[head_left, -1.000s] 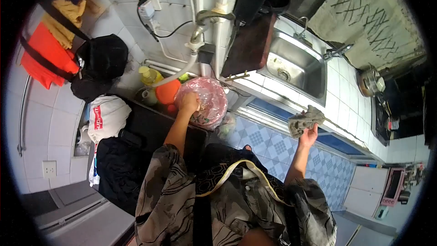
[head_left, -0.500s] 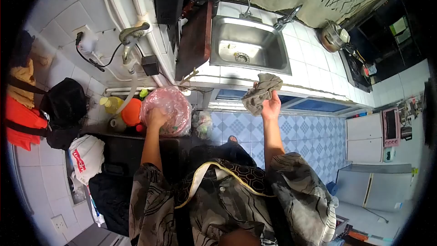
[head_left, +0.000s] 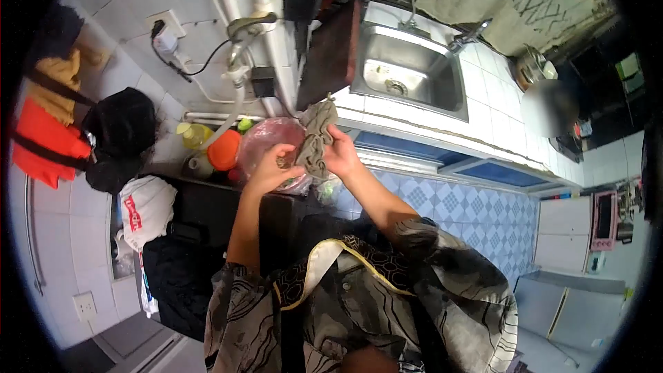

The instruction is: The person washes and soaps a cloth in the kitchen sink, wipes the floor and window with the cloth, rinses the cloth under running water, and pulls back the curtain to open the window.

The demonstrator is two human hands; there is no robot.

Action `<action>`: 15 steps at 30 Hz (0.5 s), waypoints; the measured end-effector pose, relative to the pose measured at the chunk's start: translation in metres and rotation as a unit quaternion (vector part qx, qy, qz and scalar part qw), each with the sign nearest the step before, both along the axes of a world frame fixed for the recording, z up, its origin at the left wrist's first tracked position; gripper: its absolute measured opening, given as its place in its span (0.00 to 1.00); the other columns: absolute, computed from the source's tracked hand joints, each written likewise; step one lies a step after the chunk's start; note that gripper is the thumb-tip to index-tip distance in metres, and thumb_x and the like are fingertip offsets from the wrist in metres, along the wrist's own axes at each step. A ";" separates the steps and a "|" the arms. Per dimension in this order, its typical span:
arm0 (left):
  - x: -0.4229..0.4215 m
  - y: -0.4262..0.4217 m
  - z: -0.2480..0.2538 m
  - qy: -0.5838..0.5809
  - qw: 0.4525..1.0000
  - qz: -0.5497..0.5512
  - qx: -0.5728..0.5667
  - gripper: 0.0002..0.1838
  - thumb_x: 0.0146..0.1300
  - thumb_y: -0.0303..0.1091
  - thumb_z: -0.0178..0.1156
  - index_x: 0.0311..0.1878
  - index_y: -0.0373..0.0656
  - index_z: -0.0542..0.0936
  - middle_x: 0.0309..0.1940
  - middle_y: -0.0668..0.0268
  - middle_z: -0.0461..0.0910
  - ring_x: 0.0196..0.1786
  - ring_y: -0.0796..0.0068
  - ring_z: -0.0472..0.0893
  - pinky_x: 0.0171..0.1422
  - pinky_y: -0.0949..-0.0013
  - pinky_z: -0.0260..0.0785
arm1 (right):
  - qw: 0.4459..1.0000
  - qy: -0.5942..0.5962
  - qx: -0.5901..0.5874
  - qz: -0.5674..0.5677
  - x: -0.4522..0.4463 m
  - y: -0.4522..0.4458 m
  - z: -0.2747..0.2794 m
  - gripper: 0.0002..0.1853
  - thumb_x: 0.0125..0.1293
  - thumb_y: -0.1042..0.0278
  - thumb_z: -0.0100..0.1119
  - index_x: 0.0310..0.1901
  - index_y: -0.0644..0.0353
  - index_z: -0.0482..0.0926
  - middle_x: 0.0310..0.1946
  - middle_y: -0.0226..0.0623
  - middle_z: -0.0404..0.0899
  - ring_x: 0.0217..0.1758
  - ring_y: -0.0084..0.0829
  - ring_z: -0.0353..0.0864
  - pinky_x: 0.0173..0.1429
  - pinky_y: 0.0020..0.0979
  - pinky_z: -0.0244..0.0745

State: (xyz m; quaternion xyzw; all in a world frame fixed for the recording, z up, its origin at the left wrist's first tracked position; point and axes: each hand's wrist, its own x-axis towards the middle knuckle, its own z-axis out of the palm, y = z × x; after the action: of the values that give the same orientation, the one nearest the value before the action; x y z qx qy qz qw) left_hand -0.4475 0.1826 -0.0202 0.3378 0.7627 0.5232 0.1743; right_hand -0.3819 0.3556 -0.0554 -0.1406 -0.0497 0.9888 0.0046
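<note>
My right hand (head_left: 341, 155) holds a crumpled grey-green cloth (head_left: 318, 139), which hangs in front of the pink plastic-lined bin. My left hand (head_left: 272, 170) is just left of the cloth, thumb and fingers curved apart, with a gap between them. Behind both hands is the round bin with its pink bag (head_left: 266, 136). An orange-red round object (head_left: 224, 150) and a yellow bottle (head_left: 193, 135) stand left of the bin.
A steel sink (head_left: 414, 72) is set in the white tiled counter (head_left: 483, 107). A dark board leans left of it. A pot (head_left: 530, 70) stands farther right. A black bag (head_left: 121, 128) hangs at the left, above a white bag (head_left: 147, 211).
My left hand has come up out of the pink bag. My right hand has moved left with the cloth, bringing the hands close together. The view has shifted as well.
</note>
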 end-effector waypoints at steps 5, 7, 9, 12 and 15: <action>-0.012 -0.016 0.011 0.199 0.972 0.119 -0.045 0.10 0.45 0.30 0.62 0.28 0.35 0.74 0.28 0.55 0.74 0.32 0.56 0.73 0.36 0.62 0.64 | 0.997 -0.019 0.008 0.079 -0.041 -0.034 0.003 0.17 0.65 0.55 0.40 0.47 0.58 0.69 0.42 0.39 0.74 0.43 0.38 0.74 0.51 0.41 0.68; -0.016 -0.019 0.027 0.191 0.971 0.144 -0.026 0.09 0.46 0.29 0.62 0.29 0.34 0.75 0.27 0.57 0.74 0.31 0.60 0.74 0.37 0.65 0.64 | 0.993 -0.039 0.046 0.099 -0.045 -0.043 0.004 0.17 0.65 0.55 0.39 0.47 0.57 0.69 0.42 0.39 0.74 0.43 0.38 0.74 0.50 0.42 0.68; -0.019 -0.019 0.042 0.146 0.975 0.167 0.022 0.09 0.49 0.29 0.61 0.31 0.35 0.76 0.24 0.61 0.75 0.28 0.71 0.74 0.35 0.70 0.65 | 0.983 -0.084 0.114 0.116 -0.054 -0.049 -0.016 0.17 0.65 0.57 0.38 0.48 0.56 0.69 0.42 0.38 0.75 0.43 0.39 0.75 0.47 0.45 0.70; -0.029 -0.018 0.063 0.047 0.983 0.173 0.036 0.08 0.48 0.31 0.60 0.28 0.35 0.76 0.25 0.55 0.76 0.30 0.62 0.76 0.33 0.66 0.65 | 0.968 -0.081 0.188 0.147 -0.055 -0.051 -0.026 0.17 0.64 0.57 0.39 0.49 0.55 0.68 0.43 0.38 0.74 0.44 0.39 0.74 0.47 0.45 0.71; -0.036 -0.017 0.086 0.150 0.965 0.211 0.042 0.09 0.50 0.33 0.59 0.29 0.36 0.76 0.25 0.56 0.77 0.30 0.59 0.76 0.35 0.65 0.65 | 0.948 -0.096 0.260 0.156 -0.056 -0.051 -0.020 0.18 0.64 0.56 0.39 0.51 0.56 0.67 0.46 0.39 0.72 0.45 0.38 0.74 0.47 0.45 0.71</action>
State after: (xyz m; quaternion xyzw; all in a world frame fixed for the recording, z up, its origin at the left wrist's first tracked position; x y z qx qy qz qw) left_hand -0.4834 0.1658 0.0655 0.2505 0.8116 0.5229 -0.0711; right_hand -0.4382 0.3047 -0.0749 -0.2194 -0.3266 0.9118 -0.1176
